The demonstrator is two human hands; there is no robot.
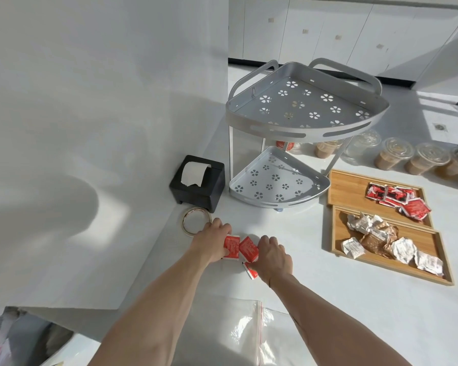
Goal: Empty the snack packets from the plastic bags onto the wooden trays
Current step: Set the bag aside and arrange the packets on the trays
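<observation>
Red snack packets [240, 249] lie in a small cluster on the white counter, squeezed between my two hands. My left hand [214, 240] presses on the left packet, fingers curled around it. My right hand [273, 256] cups the right side of the cluster, with one packet [250, 270] poking out beneath it. Two wooden trays sit to the right: the far tray [347, 184] holds red packets [397, 200], the near tray [434, 249] holds white and brown packets [386, 240]. An empty clear plastic bag [236, 331] with a red zip strip lies flat between my forearms.
A grey two-tier corner rack [302, 128] stands behind my hands. Left of it are a black tissue box [198, 184] and a tape roll [196, 220]. Several lidded drink cups [397, 155] line the back right. The wall runs along the left.
</observation>
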